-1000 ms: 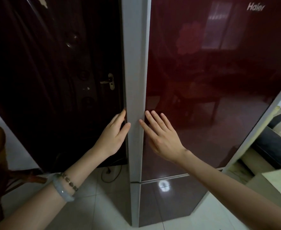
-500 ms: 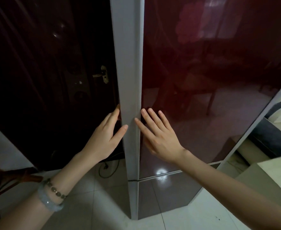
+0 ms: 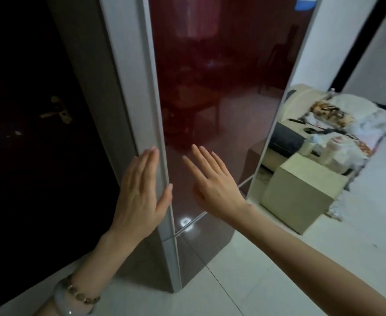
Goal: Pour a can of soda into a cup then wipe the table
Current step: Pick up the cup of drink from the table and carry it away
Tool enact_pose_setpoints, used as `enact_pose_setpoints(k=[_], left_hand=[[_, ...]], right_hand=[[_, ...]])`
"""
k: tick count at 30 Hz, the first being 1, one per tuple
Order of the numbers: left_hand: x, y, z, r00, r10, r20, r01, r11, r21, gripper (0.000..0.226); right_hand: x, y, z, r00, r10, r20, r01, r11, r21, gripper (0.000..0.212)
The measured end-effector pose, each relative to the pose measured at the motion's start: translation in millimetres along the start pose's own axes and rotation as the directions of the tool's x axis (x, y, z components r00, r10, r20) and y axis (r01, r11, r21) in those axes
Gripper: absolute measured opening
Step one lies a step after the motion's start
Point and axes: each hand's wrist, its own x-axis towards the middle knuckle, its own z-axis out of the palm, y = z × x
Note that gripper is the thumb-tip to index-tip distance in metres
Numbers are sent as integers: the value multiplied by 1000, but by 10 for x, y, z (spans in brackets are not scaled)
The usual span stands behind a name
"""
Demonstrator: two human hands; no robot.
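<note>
- Left hand (image 3: 141, 192): fingers straight, together, flat on fridge (image 3: 145, 99) edge, 8 o'clock.
- Right hand (image 3: 214, 185): fingers straight, spread, at red door (image 3: 210, 76), 3 o'clock of left.

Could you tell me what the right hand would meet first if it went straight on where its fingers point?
The right hand would meet the fridge's glossy red door, seemingly just ahead; contact is unclear.

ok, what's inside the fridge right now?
Nothing inside shows: the shut, glossy red fridge door covers the interior, so its contents are hidden. The left hand lies flat on the grey side edge, and the right hand is open at the front.
</note>
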Motion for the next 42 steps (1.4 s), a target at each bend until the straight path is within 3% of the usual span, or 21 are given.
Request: enact_pose_setpoints(k=[6, 15, 19, 23, 27, 38, 42], left_hand=[[138, 359, 507, 911, 378, 165, -392, 918, 63, 66], [377, 1663, 1345, 742, 658, 129, -653, 753, -82, 70], [366, 2452, 1516, 645, 760, 81, -750, 650, -124, 78], [275, 3231, 1674, 558, 829, 43, -809, 554, -197, 80], [114, 3979, 1813, 489, 872, 21, -838, 476, -267, 81], [-356, 5870, 2020, 444, 896, -15, -838, 409, -362, 73], [-519, 6463, 2058, 394, 918, -55, -851, 341, -398, 73]], right_hand=[[-760, 71, -151, 950, 313, 23, -301, 930, -210, 63], [-2103, 661, -808, 770, 627, -120, -599, 643, -477, 72], [-2681, 884, -1153, 648, 746, -157, -688, 484, -540, 70], [-3264, 1054, -1522, 511, 841, -177, -747, 333, -576, 73], [-3857, 1234, -1899, 432, 876, -215, -781, 244, -575, 72], [-5325, 1801, -2886, 371, 895, -250, -778, 153, -609, 58], [-5818, 1895, -3159, 337, 894, -296, -786, 94, -611, 54]])
